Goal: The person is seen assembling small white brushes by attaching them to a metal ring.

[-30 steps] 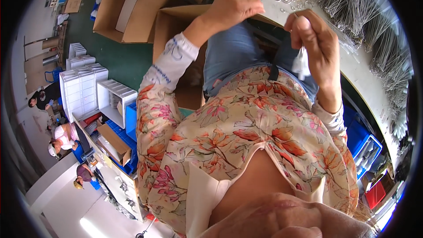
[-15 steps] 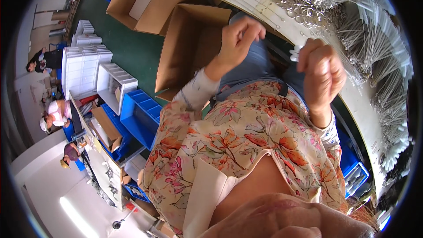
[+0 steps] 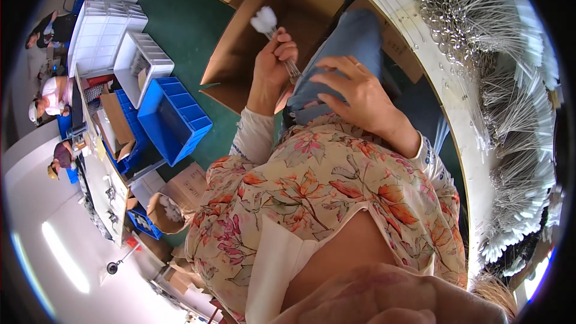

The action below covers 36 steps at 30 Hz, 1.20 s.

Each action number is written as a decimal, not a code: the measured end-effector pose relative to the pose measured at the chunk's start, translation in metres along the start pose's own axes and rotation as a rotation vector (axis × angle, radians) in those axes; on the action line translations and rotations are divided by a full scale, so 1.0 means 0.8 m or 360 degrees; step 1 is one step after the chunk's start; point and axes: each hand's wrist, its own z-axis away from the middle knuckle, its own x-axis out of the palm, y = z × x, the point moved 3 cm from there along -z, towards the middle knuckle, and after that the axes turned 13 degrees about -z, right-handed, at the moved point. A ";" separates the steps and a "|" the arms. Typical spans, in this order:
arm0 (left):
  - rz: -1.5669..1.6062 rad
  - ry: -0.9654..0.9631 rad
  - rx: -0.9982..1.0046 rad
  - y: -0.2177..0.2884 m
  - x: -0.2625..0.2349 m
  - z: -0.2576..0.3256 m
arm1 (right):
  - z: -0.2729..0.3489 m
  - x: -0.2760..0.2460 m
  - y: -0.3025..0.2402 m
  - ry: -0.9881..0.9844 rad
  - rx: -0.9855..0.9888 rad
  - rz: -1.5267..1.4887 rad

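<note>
The left hand's (image 3: 275,63) fingers close round a white-tipped wire bundle (image 3: 263,21) over the cardboard box (image 3: 230,65), within its edges (probably keeping the strands together), while the right hand's (image 3: 363,95) spread fingers grasp nothing visible.

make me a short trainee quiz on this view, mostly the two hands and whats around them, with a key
1. Which hand grips the white-tipped bundle?
2. True or false: the right hand has its fingers spread apart.
3. Where does the heap of thin wire pieces lie?
a) inside the blue crate
b) on the pale worktop
c) on the green floor

Key:
1. The left hand.
2. True.
3. b
</note>
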 end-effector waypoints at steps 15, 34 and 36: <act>-0.2124 0.1772 0.0514 0.131 -0.354 0.038 | 0.043 -0.020 0.042 0.0044 0.0238 -0.0264; -0.4038 -0.1453 0.2082 -0.221 0.288 -0.256 | 0.046 -0.259 0.058 0.0653 0.0553 0.0768; -0.4035 -0.1401 0.2190 -0.209 0.289 -0.248 | 0.036 -0.260 0.063 0.0534 0.0532 0.0783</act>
